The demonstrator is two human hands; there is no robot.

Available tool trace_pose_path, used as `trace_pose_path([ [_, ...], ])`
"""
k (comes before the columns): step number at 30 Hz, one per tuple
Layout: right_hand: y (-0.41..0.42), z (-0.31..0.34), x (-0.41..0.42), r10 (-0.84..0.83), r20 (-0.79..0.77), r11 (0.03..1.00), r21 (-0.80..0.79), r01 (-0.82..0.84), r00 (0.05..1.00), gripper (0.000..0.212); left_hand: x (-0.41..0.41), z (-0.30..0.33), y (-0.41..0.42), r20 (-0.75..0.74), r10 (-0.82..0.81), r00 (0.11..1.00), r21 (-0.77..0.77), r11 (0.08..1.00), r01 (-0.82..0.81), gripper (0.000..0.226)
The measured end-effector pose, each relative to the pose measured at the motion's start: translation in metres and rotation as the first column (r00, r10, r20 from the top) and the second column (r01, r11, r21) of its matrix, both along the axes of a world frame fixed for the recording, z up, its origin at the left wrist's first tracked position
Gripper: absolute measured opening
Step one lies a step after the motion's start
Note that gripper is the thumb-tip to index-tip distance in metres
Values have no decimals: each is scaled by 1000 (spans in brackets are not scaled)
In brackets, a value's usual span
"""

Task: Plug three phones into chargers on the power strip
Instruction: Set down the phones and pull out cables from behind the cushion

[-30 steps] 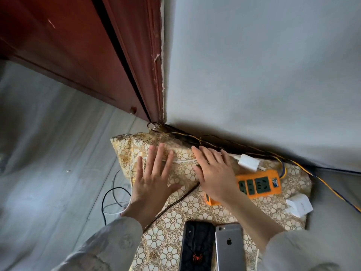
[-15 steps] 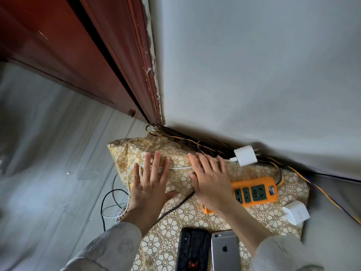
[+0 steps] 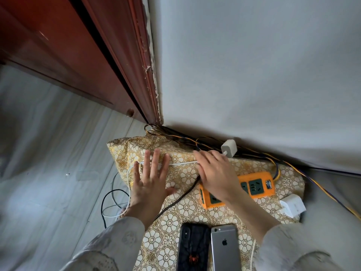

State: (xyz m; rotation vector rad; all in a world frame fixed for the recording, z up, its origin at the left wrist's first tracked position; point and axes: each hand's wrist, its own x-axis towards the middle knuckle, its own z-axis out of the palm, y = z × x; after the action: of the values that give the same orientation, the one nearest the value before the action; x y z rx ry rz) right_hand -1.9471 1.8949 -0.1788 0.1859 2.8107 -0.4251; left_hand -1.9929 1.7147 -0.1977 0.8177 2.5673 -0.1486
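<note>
An orange power strip [image 3: 256,184] lies on a small table with a gold flowered cloth [image 3: 187,210]; my right forearm covers its left sockets. My right hand [image 3: 214,173] lies flat, fingers apart, over a white cable [image 3: 183,163] that runs along the table's far edge. My left hand [image 3: 150,184] rests flat with fingers spread on the same cable at the left. A white charger [image 3: 229,148] sits at the far edge by the wall. Another white charger [image 3: 293,207] lies at the right edge. A black phone [image 3: 192,249] and a grey phone [image 3: 224,249] lie face down at the near edge.
A grey wall [image 3: 254,75] stands right behind the table, with a dark red door frame [image 3: 125,61] to its left. Yellow and black wires [image 3: 195,140] run along the wall's foot. Black and white cables [image 3: 111,202] loop on the grey floor left of the table. A black braided cable [image 3: 175,202] crosses the cloth.
My view has shifted, so the table sits lower and further right in frame. My right hand has slid a little right along the white cable toward the far charger. My left hand stays flat.
</note>
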Motion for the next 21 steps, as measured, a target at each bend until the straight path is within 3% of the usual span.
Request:
trace_pose_path([
  [7, 28, 17, 1, 67, 46, 980, 182, -74, 997, 20, 0, -6, -3, 92, -13, 996, -69, 997, 19, 94],
  [11, 34, 21, 2, 120, 105, 971, 195, -139, 987, 26, -1, -3, -1, 98, 3, 995, -63, 998, 3, 95],
  [14, 35, 33, 5, 124, 66, 978, 161, -133, 990, 26, -3, 2, 0, 116, 21, 993, -49, 999, -15, 95],
  [18, 34, 58, 2, 153, -53, 976, 162, -142, 987, 29, -5, 11, 0, 188, 55, 981, 47, 997, -64, 88],
  [21, 32, 75, 11, 150, -31, 978, 152, -143, 988, 26, -2, 23, -1, 228, 65, 972, 156, 983, -102, 65],
])
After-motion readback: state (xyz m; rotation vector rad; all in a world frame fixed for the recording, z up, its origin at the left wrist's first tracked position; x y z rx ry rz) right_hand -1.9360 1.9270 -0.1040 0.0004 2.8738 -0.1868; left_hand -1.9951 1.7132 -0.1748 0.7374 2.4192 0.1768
